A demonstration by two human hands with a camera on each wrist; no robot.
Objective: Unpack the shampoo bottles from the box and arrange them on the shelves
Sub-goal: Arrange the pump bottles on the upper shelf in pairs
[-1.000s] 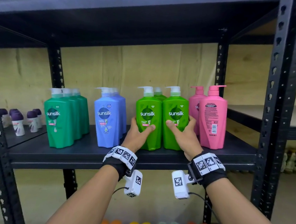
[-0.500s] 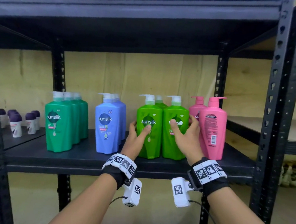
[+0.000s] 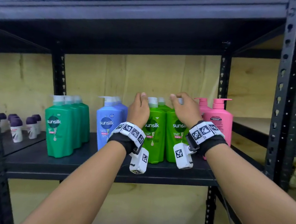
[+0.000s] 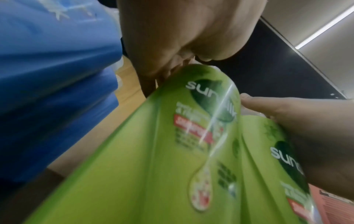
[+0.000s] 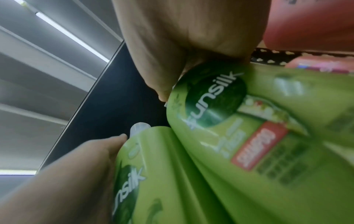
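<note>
Glossy lime-green plastic pump bottles on dark metal shelf [image 3: 66, 165].
Left hand [image 3: 138, 109] fingers curl over left bottle [image 3: 155, 134] pump; right hand [image 3: 184, 109] grips right bottle [image 3: 175, 132] top.

Bare forearms; black wristbands [image 3: 122, 142] topped with white marker tiles [image 3: 203, 132]; white camera boxes [image 3: 182, 155] hung beneath.

Blue bottles [image 3: 108, 124] and pink bottles [image 3: 216, 122] flank green pair [image 3: 161, 131]; headroom above pumps
</note>
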